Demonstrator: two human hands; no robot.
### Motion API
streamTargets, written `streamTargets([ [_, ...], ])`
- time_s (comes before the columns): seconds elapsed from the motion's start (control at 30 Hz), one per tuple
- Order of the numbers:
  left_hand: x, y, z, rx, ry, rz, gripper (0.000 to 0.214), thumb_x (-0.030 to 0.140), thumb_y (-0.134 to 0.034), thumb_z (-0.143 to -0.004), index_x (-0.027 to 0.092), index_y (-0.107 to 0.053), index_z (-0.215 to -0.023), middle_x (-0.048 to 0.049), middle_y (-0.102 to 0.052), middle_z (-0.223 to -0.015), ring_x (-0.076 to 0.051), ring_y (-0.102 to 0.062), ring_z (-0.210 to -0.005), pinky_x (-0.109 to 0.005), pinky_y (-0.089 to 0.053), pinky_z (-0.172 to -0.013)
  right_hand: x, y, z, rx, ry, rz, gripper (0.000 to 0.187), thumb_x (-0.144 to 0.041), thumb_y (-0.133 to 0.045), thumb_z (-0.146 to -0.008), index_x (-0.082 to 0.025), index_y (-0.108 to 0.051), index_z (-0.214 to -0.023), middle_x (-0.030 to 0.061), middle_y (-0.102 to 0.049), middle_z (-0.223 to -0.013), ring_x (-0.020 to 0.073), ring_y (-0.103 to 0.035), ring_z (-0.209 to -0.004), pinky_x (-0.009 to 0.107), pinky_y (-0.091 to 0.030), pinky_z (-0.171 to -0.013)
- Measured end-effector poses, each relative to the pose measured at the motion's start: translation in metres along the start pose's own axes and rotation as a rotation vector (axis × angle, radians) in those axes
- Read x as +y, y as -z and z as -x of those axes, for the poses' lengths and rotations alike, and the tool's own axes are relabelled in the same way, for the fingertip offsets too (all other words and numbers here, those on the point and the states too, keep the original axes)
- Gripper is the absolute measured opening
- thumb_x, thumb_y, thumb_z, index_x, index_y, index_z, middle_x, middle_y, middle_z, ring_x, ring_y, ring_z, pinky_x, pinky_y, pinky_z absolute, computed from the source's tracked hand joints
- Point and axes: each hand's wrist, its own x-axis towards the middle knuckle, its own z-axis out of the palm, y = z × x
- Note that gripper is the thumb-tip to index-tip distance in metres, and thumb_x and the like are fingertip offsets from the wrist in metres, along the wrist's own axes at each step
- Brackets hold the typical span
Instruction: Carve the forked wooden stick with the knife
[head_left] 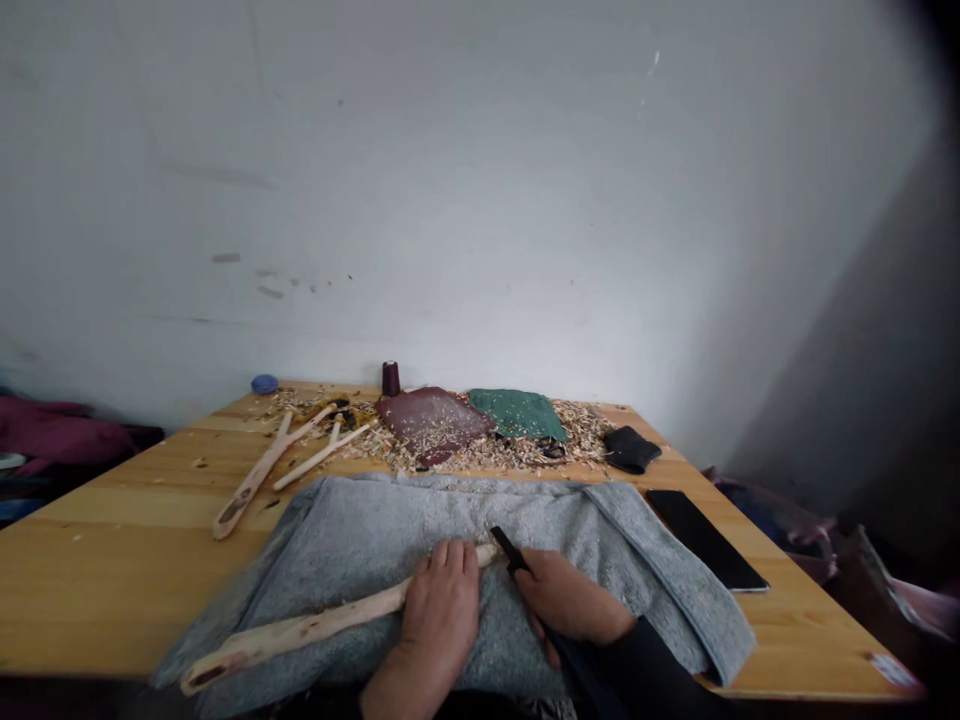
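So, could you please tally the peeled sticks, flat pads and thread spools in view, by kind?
Peeled wooden sticks: 3
Flat pads: 2 (maroon pad, green pad)
Thread spools: 1
Total: 6

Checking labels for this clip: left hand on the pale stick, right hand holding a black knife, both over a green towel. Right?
No: the head view shows the towel grey, not green. The left hand, pale stick, right hand and black knife are as stated.
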Motion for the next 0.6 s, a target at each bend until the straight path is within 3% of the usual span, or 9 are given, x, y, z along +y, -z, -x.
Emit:
streamTargets([
  [0.27,-0.005,0.013,0.001,-0.078,0.008,0.014,0.032,0.02,-0.049,-0.092,0.022,-0.06,-0.122,-0.0082,-0.066,-0.101,-0.027,-0.06,-0.098,-0.04,-0.046,-0.078,0.0,0.0,0.0,-0.068,0.045,0.071,0.029,-0.015,-0.037,-0.088,-0.012,-0.065,-0.093,0.0146,-0.07,-0.099,0.0203,-0.063,-0.09,0.027,-0.04,-0.076],
  [0.43,-0.007,0.011,-0.001,-0.096,-0.001,0.026,0.031,0.018,-0.047,-0.092,0.021,-0.06,-0.121,-0.0086,-0.066,-0.103,-0.026,-0.059,-0.098,-0.038,-0.045,-0.078,-0.002,0.003,0.001,-0.106,0.07,0.123,0.035,-0.016,-0.031,-0.09,-0.012,-0.066,-0.097,0.0134,-0.071,-0.097,0.0195,-0.065,-0.087,0.027,-0.042,-0.074],
  [0.6,-0.008,0.01,-0.002,-0.108,-0.021,0.057,0.031,0.017,-0.045,-0.093,0.019,-0.06,-0.119,-0.0086,-0.066,-0.102,-0.026,-0.059,-0.098,-0.037,-0.044,-0.077,-0.004,0.008,-0.002,-0.171,0.135,0.196,0.032,-0.018,-0.039,-0.088,-0.01,-0.069,-0.094,0.0179,-0.07,-0.103,0.0243,-0.065,-0.094,0.03,-0.043,-0.077],
])
